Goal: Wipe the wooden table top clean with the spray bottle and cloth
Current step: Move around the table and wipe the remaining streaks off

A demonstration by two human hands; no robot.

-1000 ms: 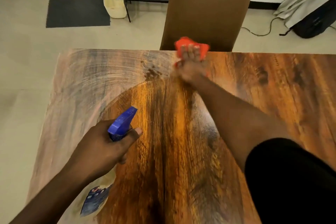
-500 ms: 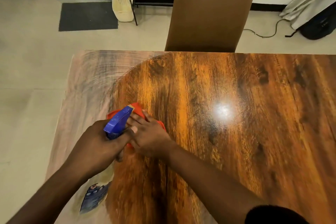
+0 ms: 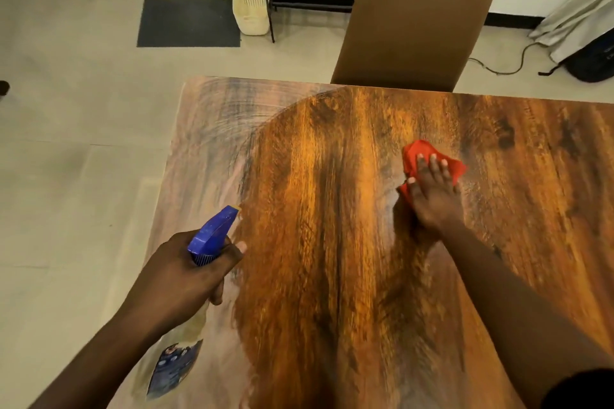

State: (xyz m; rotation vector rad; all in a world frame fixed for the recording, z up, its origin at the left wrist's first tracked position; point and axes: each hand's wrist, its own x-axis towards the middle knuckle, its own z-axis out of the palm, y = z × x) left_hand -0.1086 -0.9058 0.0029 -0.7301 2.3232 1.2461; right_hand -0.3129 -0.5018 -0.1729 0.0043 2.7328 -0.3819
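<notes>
Warm indoor light; the glossy table [image 3: 332, 209] shows soft sheen, motion blur smears its grain, edges bow outward

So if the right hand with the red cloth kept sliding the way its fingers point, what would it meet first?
Likely only bare wooden table top up to the far edge; beyond it stands the brown chair. The right hand presses the red cloth.

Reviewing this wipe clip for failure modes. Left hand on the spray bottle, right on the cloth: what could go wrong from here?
1. The hazy left strip of the table top looks unwiped; the right hand and red cloth are working away from it, so it may get missed.
2. The spray bottle sits gripped in the left hand near the table's left edge, nozzle over the table; a stray squeeze could re-wet wiped wood.
</notes>
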